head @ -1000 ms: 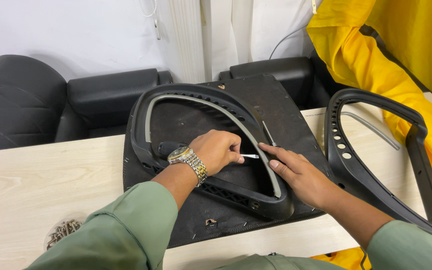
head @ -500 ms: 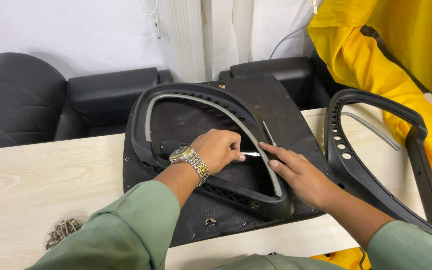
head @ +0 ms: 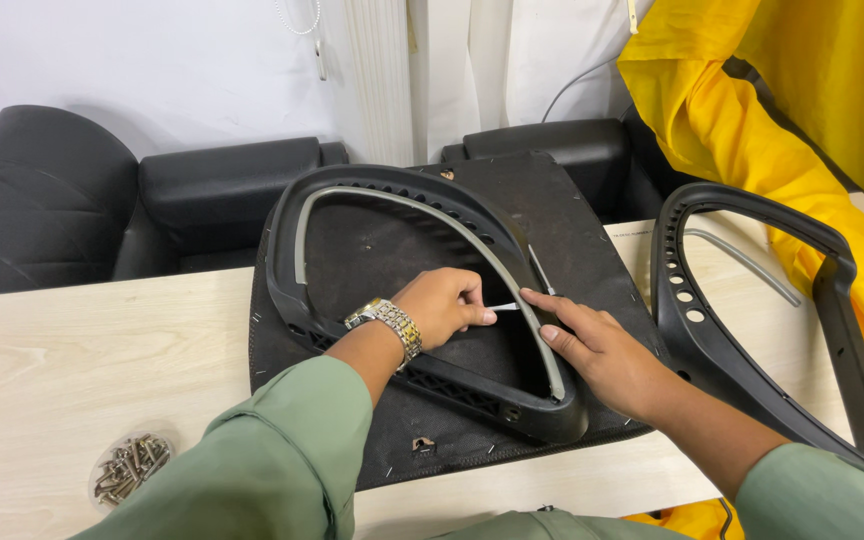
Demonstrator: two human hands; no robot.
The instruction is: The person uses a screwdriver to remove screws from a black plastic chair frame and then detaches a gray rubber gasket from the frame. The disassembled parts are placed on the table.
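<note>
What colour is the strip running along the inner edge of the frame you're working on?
Grey; the strip stands out against the black frame in the head view.

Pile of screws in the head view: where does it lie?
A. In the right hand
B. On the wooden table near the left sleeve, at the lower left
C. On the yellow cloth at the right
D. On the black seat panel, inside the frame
B: the pile of screws sits on the pale wooden table at the lower left, just left of the green left sleeve, apart from the black seat panel.
</note>
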